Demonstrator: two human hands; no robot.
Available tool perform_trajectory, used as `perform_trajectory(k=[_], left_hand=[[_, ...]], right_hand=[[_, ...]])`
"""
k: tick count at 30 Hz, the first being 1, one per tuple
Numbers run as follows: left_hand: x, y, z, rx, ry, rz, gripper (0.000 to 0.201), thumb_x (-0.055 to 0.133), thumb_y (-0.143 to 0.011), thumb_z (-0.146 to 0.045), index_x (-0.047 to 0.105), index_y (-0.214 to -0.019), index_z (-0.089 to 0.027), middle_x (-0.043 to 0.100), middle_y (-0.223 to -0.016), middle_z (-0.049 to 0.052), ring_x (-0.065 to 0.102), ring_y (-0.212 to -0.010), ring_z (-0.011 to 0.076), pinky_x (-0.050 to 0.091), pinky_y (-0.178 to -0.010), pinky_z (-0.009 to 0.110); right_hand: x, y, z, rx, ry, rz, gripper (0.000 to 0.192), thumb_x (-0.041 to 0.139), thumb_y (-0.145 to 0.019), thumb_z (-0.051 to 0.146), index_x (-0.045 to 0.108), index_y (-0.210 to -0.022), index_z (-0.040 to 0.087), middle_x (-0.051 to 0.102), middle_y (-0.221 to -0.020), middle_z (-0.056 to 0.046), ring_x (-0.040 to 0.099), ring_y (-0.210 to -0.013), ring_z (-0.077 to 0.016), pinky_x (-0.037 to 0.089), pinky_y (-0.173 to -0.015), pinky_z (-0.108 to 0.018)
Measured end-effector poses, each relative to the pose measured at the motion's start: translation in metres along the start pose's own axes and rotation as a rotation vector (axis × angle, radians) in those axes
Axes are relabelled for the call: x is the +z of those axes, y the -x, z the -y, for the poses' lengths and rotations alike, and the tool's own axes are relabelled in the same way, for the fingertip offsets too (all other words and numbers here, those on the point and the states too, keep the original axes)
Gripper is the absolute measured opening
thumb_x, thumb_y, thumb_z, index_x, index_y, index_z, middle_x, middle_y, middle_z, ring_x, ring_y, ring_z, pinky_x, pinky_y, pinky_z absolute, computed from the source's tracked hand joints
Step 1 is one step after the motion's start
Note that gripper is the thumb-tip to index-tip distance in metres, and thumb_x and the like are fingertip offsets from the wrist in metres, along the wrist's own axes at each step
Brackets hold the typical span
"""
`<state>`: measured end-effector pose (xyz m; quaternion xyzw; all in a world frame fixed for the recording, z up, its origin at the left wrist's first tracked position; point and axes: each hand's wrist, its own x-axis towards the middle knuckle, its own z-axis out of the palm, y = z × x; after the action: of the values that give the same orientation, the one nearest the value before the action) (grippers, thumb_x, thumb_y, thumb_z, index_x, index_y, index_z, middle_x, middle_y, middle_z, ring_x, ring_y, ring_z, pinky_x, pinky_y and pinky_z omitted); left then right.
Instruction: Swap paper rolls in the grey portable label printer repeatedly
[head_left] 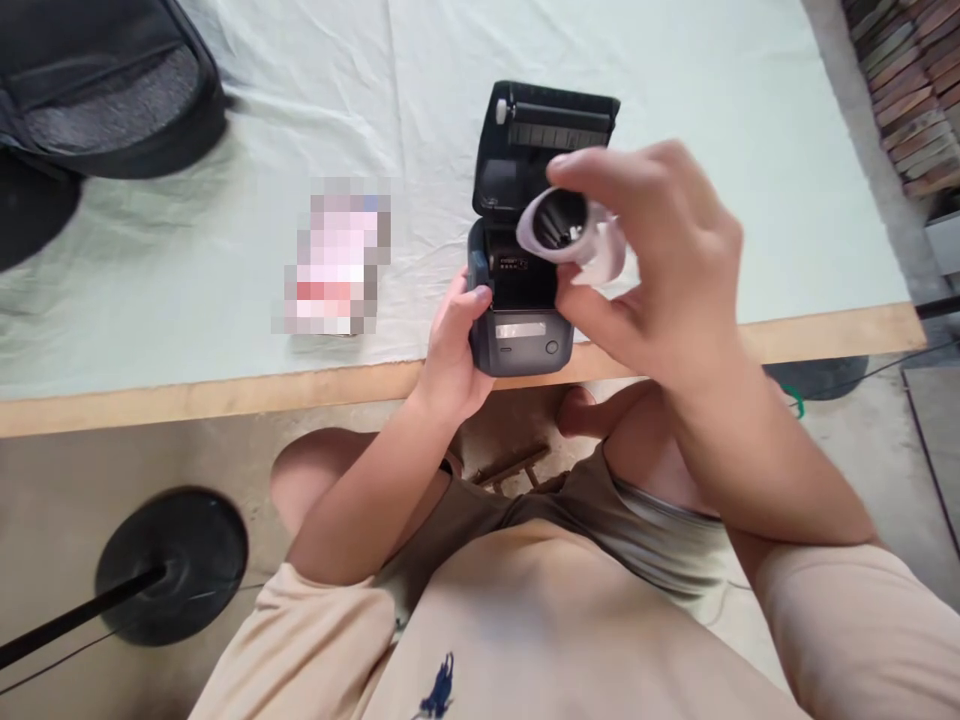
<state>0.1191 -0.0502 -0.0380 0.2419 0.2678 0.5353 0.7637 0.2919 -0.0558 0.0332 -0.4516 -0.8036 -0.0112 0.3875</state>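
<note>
A small dark label printer stands at the table's front edge with its lid swung up. Its inner bay shows black, with a small printed label inside. My left hand grips the printer's left side, thumb on the rim of the bay. Pinched between the thumb and fingers of my right hand is a roll of label paper, white with a dark hollow core. The roll is held above the right part of the bay and hides some of it. A loose end of paper curls at its right.
A pale cloth covers the table, which has a bare wooden front edge. On the left lies a blurred-out pinkish item, and a black bag sits at the back left. A round black stand base is on the floor.
</note>
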Motion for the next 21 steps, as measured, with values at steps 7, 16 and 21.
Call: perform_trajectory(k=[7, 16, 21], left_hand=[[0.006, 0.004, -0.001, 0.007, -0.062, -0.003, 0.023, 0.073, -0.094, -0.031, 0.066, -0.115, -0.023, 0.080, -0.099, 0.003, 0.077, -0.125, 0.0307, 0.067, -0.094, 0.036], [0.006, -0.002, -0.002, -0.024, -0.069, 0.011, 0.021, 0.072, -0.094, -0.045, 0.071, -0.102, -0.026, 0.080, -0.101, 0.005, 0.078, -0.109, 0.0312, 0.065, -0.085, 0.038], [0.003, -0.001, -0.005, -0.040, -0.125, 0.026, 0.023, 0.081, -0.090, -0.037, 0.072, -0.105, -0.024, 0.078, -0.102, 0.003, 0.077, -0.099, 0.0242, 0.063, -0.091, 0.036]], right_hand=[[0.014, 0.006, -0.016, -0.001, 0.204, 0.172, 0.053, 0.061, -0.095, 0.032, 0.063, -0.148, 0.033, 0.077, -0.121, -0.006, 0.073, -0.101, -0.0342, 0.050, -0.085, -0.050], [0.010, 0.011, -0.006, -0.025, 0.189, 0.035, 0.019, 0.054, -0.106, 0.031, 0.067, -0.092, 0.028, 0.081, -0.089, 0.001, 0.077, -0.097, -0.0277, 0.047, -0.085, -0.048], [0.014, 0.025, -0.003, -0.142, -0.053, 0.028, 0.011, 0.068, -0.103, 0.042, 0.069, -0.099, 0.031, 0.085, -0.101, 0.003, 0.079, -0.105, -0.0278, 0.053, -0.091, -0.049]])
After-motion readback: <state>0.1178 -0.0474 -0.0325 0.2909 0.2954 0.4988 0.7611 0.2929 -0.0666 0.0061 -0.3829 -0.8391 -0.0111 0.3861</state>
